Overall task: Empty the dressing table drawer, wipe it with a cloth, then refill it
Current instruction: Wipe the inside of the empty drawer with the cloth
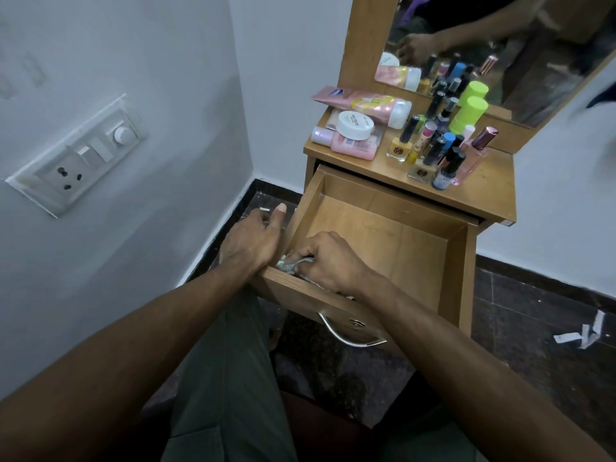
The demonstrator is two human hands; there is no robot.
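The wooden drawer of the dressing table is pulled out, and its bare floor shows. Inside its near left corner my right hand is closed on a small grey-green cloth, pressing it against the front wall. My left hand rests on the outside of the drawer's left wall, fingers stretched along it, holding nothing. On the table top stand the cosmetics: several nail polish bottles, a pink tube, a white jar, a green-capped bottle and a pink perfume bottle.
A mirror rises behind the table top. A metal handle hangs on the drawer front. A wall with a switch and socket plate runs along the left. Paper scraps lie on the dark floor at right. My legs are below the drawer.
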